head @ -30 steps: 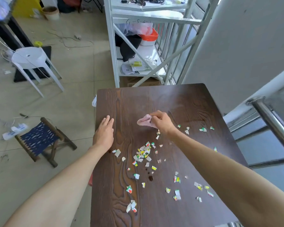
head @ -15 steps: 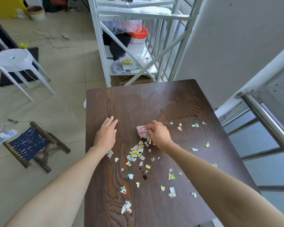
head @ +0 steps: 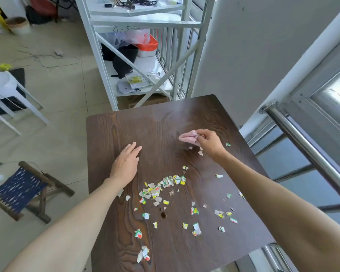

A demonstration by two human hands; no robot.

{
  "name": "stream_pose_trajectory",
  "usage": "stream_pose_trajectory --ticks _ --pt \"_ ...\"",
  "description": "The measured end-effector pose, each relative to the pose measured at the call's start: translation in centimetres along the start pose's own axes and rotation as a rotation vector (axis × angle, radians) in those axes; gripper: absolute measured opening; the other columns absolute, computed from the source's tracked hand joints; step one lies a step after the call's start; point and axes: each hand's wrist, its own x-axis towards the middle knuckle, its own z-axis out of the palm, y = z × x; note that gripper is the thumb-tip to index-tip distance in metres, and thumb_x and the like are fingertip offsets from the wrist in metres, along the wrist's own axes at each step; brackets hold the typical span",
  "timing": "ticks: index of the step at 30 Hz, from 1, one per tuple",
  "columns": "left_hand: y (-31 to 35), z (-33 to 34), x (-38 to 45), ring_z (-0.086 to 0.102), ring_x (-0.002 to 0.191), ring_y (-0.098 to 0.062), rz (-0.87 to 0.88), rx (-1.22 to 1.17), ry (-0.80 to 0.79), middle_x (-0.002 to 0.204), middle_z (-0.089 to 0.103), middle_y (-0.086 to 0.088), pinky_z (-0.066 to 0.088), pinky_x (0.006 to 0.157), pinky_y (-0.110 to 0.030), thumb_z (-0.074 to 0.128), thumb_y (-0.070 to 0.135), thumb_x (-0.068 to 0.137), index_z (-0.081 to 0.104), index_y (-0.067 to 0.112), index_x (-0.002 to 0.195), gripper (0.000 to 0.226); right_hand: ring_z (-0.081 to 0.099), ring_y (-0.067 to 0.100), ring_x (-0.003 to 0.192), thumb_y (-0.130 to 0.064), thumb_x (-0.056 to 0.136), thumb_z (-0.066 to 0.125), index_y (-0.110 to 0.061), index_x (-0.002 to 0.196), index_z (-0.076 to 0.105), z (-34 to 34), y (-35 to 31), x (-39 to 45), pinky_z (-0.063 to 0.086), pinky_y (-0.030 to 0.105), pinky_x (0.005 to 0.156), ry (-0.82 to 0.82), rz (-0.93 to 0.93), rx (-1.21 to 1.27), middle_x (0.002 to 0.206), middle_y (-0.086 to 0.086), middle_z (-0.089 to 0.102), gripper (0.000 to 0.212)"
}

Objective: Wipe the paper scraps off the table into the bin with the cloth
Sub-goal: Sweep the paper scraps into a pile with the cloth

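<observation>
Cloth: your right hand pinches the pink cloth in a bunched wad at the far right of the table, fingers closed round its near edge. It is soft and limp, so it folds wherever you press. Judged from that, a flat palm on top would give a wider wiping face than a fingertip pinch.

Left hand: your left hand lies open and flat on the table, left of centre, holding nothing.

Scraps: the paper scraps lie thickest in a loose band at mid table, with strays scattered to the near side and the right. A few sit just beside your right hand.

Handling of scraps: they look thin and very light. They likely skid ahead of the cloth, slip under a lifted edge, or flutter if you sweep fast. Keep the cloth edge down on the wood.

Surface: dark wood grain, smooth-looking, with a small dark spot near the middle strays.

Bin: not in view, so you cannot tell which edge to sweep toward.
</observation>
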Motion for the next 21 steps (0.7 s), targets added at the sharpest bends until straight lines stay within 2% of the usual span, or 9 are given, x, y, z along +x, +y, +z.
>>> stream_pose_trajectory --ticks 2,4,7,10,12,16,19,21 --pt "1.1 0.5 0.6 0.021 0.145 -0.017 0.04 -0.008 -0.009 0.156 0.028 -0.001 0.025 0.116 -0.035 0.041 0.012 0.098 0.04 0.017 0.142 0.045 0.066 0.018 0.099 -0.007 0.088 0.048 -0.016 0.104 0.073 -1.4 2.3 2.0 0.049 0.035 0.085 0.091 0.035 -0.157 0.1 0.008 0.074 0.031" --pt "2.3 1.0 1.1 0.021 0.145 -0.018 0.084 -0.009 -0.025 0.156 0.028 -0.002 0.022 0.118 -0.033 0.041 0.013 0.098 0.04 0.017 0.143 0.045 0.064 0.029 0.099 -0.014 0.087 0.048 -0.026 0.105 0.072 -1.4 4.9 3.6 0.047 0.036 0.079 0.062 0.087 -0.28 0.102 0.009 0.073 0.033" --pt "3.7 2.0 1.7 0.02 0.146 -0.017 0.127 -0.008 -0.057 0.156 0.026 -0.001 0.021 0.118 -0.033 0.042 0.015 0.097 0.039 0.019 0.143 0.046 0.063 0.032 0.098 -0.02 0.085 0.043 -0.034 0.109 0.069 0.2 7.2 4.2 0.045 0.034 0.074 0.033 0.115 -0.346 0.1 0.011 0.067 0.038" --pt "4.6 2.8 2.1 0.019 0.146 -0.02 0.119 0.011 -0.062 0.156 0.027 -0.002 0.02 0.119 -0.038 0.043 0.015 0.097 0.039 0.019 0.143 0.046 0.058 0.032 0.1 -0.018 0.089 0.046 -0.029 0.114 0.068 2.8 7.4 2.9 0.048 0.039 0.079 0.052 0.073 -0.364 0.105 0.012 0.059 0.035" --pt "4.7 3.2 2.0 0.018 0.146 -0.02 0.098 0.031 -0.058 0.156 0.026 -0.001 0.017 0.12 -0.04 0.043 0.015 0.097 0.038 0.019 0.143 0.047 0.056 0.034 0.099 -0.014 0.088 0.05 -0.026 0.116 0.067 4.7 7.3 1.3 0.045 0.039 0.078 0.058 0.009 -0.408 0.104 0.012 0.058 0.035" --pt "4.7 3.3 2.0 0.017 0.146 -0.019 0.093 0.053 -0.061 0.157 0.024 0.0 0.017 0.12 -0.04 0.044 0.015 0.097 0.036 0.02 0.144 0.048 0.056 0.035 0.085 -0.007 0.082 0.049 -0.023 0.111 0.069 7.3 7.0 -2.7 0.044 0.039 0.071 0.046 -0.166 -0.437 0.094 0.01 0.06 0.038" --pt "4.8 3.2 2.1 0.017 0.146 -0.02 0.1 0.07 -0.073 0.157 0.024 -0.001 0.018 0.119 -0.04 0.044 0.015 0.097 0.036 0.02 0.144 0.048 0.057 0.034 0.078 -0.01 0.079 0.046 -0.022 0.105 0.07 8.8 6.5 -5.8 0.047 0.041 0.067 0.023 -0.267 -0.421 0.086 0.009 0.06 0.037" --pt "4.9 3.1 2.1 0.018 0.146 -0.02 0.101 0.076 -0.078 0.157 0.025 -0.001 0.019 0.119 -0.041 0.044 0.015 0.096 0.037 0.02 0.143 0.048 0.057 0.033 0.082 -0.014 0.081 0.045 -0.021 0.105 0.07 8.9 6.0 -6.7 0.049 0.042 0.07 -0.033 -0.273 -0.395 0.088 0.009 0.06 0.036"
